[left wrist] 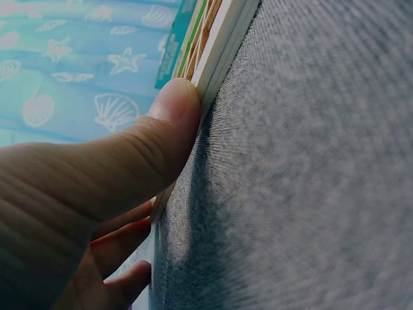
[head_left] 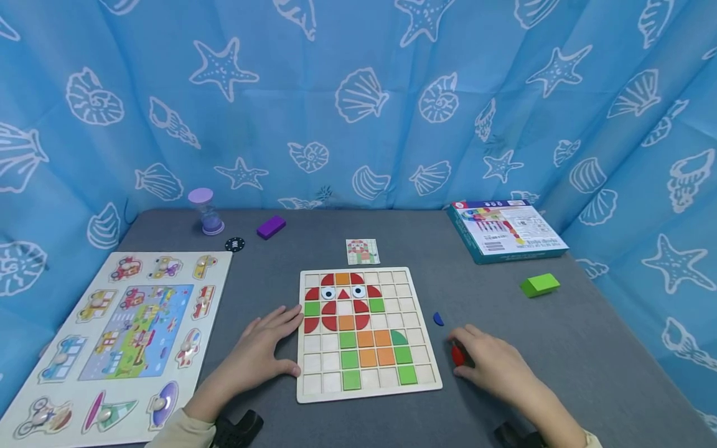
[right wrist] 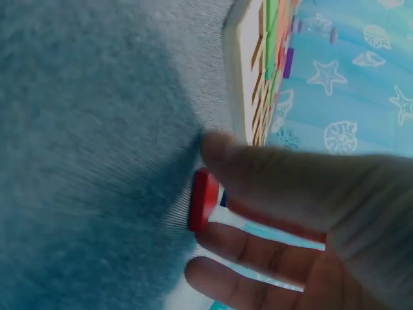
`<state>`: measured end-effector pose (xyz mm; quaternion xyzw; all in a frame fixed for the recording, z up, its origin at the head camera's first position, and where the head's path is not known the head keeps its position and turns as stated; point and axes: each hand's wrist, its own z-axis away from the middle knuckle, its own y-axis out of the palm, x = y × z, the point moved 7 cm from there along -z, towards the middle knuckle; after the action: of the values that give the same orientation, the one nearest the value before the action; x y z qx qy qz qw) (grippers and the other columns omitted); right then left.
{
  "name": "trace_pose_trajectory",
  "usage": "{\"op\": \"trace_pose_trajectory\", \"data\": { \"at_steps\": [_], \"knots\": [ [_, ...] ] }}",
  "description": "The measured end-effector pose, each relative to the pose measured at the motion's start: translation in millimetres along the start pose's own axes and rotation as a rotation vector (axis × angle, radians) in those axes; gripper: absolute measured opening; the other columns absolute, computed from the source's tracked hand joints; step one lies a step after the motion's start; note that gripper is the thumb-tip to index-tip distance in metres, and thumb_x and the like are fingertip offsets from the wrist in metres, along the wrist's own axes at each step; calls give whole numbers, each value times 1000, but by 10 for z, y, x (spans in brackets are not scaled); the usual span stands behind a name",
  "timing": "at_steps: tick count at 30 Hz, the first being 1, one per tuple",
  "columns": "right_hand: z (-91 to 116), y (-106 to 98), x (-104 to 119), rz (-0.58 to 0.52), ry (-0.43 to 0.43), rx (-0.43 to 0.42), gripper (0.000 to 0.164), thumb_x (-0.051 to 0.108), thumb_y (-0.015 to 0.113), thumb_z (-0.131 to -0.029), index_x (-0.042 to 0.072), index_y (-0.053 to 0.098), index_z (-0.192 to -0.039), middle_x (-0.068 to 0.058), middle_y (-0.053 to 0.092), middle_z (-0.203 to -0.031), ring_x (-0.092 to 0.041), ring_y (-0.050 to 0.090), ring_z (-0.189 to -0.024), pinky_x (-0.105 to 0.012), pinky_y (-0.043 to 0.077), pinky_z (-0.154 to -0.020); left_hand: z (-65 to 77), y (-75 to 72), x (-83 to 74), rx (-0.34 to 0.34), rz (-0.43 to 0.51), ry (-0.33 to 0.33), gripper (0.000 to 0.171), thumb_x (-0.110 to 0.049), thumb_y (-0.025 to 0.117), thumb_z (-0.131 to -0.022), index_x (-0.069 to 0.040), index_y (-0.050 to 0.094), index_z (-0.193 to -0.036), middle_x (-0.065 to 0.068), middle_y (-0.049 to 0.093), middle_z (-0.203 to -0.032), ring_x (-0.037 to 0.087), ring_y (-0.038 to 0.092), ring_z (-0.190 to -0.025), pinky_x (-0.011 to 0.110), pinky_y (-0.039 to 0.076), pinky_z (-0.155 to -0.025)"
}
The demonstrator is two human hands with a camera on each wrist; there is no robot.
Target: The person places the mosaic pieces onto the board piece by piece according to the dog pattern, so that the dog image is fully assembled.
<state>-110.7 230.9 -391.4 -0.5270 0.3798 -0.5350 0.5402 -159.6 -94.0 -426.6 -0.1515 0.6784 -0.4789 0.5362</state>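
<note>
A square wooden grid board (head_left: 426, 373) lies on the grey table, holding red, orange and green pieces and two eye pieces. At its left edge rests my left hand (head_left: 263, 345), fingers spread. In the left wrist view, the thumb (left wrist: 174, 106) touches the board's side (left wrist: 222, 48). To the right of the board, my right hand (head_left: 495, 361) pinches a small red piece (head_left: 457, 356) between thumb and fingers, close to the tabletop. The red piece (right wrist: 204, 200) is partly hidden by the thumb in the right wrist view. A small blue piece (head_left: 438, 319) lies just beyond that hand.
A pattern card (head_left: 362, 251) lies behind the board. On the left are a knobbed picture puzzle (head_left: 210, 298), a sand timer (head_left: 207, 211), a black round chip (head_left: 234, 244) and a purple block (head_left: 271, 227). A flat box (head_left: 506, 230) and green block (head_left: 540, 285) are at right.
</note>
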Motion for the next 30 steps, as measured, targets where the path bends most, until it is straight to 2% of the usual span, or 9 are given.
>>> {"op": "trace_pose_trajectory", "data": {
  "at_steps": [4,9,14,18,23,30],
  "knots": [
    [-15,-2,-18,14,24,-23,38,13,77,-64,14,60,-97,4,57,-85,-7,50,-70,-29,44,-58,-4,10,0,8,5,-8,91,-44,76,-58,-15,39,-136,-3,29,-144,25,20,-133,58,11,-101],
    [-52,-31,36,8,-3,-55,32,9,76,-65,16,62,-93,5,58,-85,-7,53,-71,-31,47,-61,-7,12,1,8,-3,-8,91,-44,76,-58,-15,39,-136,-3,29,-144,25,20,-133,58,11,-102],
    [-223,-140,296,-38,-118,-110,30,7,74,-67,16,64,-94,7,58,-87,-6,51,-71,-26,47,-62,-3,17,11,2,-5,-10,91,-44,76,-57,-15,39,-135,-3,30,-144,25,21,-133,58,12,-101],
    [-455,-153,577,-89,-230,-81,26,10,73,-70,16,64,-94,8,58,-87,-7,49,-70,-21,45,-60,4,23,22,-7,-5,-5,91,-44,76,-57,-15,40,-135,-3,30,-143,26,21,-133,58,12,-101],
    [-664,-89,837,-76,-354,-45,23,14,72,-73,16,64,-94,7,58,-87,-7,50,-73,-21,46,-64,5,38,39,-11,-5,-3,91,-44,76,-56,-16,40,-135,-4,30,-143,25,21,-133,58,13,-101],
    [-748,-56,996,-21,-427,-51,17,14,70,-75,17,67,-91,7,58,-86,-5,49,-72,-21,47,-64,-16,30,40,-8,-4,-13,91,-43,77,-57,-16,40,-135,-5,29,-144,24,21,-133,57,12,-102]
  ]
}}
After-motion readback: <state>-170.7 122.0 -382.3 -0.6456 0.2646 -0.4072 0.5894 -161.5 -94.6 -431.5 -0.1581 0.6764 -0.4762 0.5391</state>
